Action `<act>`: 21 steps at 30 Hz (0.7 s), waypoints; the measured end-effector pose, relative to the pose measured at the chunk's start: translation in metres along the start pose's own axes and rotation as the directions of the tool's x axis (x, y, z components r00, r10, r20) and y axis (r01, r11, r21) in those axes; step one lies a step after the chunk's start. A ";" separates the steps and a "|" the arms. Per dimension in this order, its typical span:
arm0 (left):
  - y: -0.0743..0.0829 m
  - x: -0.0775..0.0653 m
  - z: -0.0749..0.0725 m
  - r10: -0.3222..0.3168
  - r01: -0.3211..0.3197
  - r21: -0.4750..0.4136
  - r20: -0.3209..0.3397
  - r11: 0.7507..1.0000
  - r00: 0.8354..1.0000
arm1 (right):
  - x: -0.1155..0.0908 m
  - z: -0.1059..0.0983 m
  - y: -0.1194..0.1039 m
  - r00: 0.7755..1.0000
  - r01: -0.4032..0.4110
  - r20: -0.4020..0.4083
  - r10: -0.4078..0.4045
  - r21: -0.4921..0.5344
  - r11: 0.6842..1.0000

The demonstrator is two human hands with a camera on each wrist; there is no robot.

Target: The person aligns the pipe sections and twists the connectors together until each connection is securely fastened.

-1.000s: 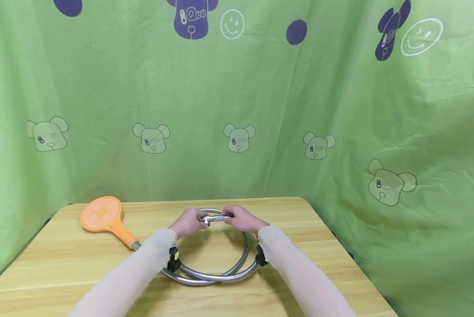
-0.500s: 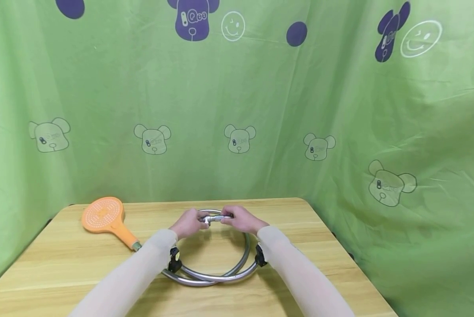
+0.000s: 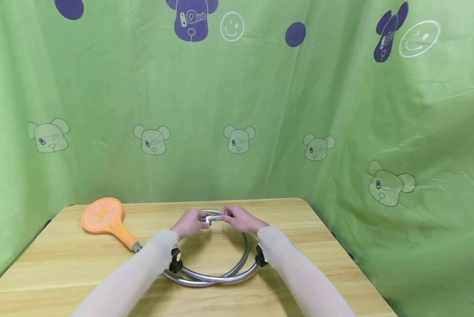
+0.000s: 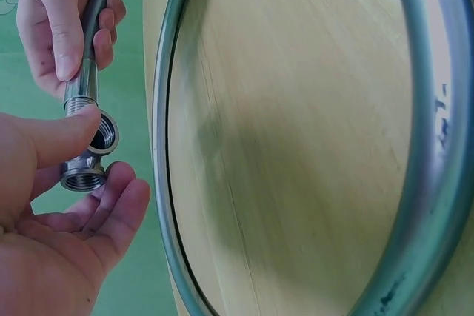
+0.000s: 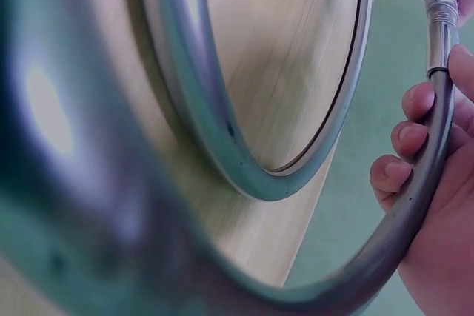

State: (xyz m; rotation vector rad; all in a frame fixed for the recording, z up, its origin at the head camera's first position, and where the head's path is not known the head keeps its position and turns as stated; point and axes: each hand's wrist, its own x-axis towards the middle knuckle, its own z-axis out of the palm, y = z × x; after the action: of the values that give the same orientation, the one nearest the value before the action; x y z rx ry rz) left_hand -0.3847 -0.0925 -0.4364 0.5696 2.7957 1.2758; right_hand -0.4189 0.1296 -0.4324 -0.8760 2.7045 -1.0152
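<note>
Above the far half of the table, my left hand (image 3: 188, 223) pinches a small shiny metal tee fitting (image 4: 89, 157) between thumb and fingers. Two of its threaded openings show in the left wrist view. My right hand (image 3: 242, 219) holds the end of a grey shower hose (image 5: 404, 231), with its fingers curled round the hose and its thumb by the silver end nut (image 4: 81, 83). Nut and fitting are in line and joined, with some thread showing between them. The hose loops down onto the table and runs left to an orange shower head (image 3: 102, 215).
The shower head lies face up at the table's left, its handle toward me. Hose loops cross on the wooden table (image 3: 320, 268) below my hands. Green printed curtains (image 3: 197, 88) hang behind and to the right. A black wrist camera (image 3: 175, 260) sits close to the hose.
My right hand's thumb and fingers have shifted slightly round the hose's end nut. My left hand keeps the fitting in nearly the same place. The shower head has not moved.
</note>
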 end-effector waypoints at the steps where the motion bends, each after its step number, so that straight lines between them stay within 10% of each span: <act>1: 0.000 0.000 0.000 0.001 -0.001 0.001 -0.002 1.000 1.000 | 0.000 0.000 0.000 1.000 -0.002 -0.001 0.002 0.008 1.000; 21: 0.005 -0.004 0.001 0.027 -0.027 0.018 0.017 0.999 0.999 | 0.000 0.000 0.000 0.999 -0.043 0.003 0.043 0.006 0.999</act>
State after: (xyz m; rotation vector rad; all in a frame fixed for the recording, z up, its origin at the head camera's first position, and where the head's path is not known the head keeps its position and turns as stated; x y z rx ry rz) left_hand -0.3793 -0.0904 -0.4336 0.6181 2.7986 1.2460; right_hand -0.4192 0.1296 -0.4326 -0.8144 2.7046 -1.0123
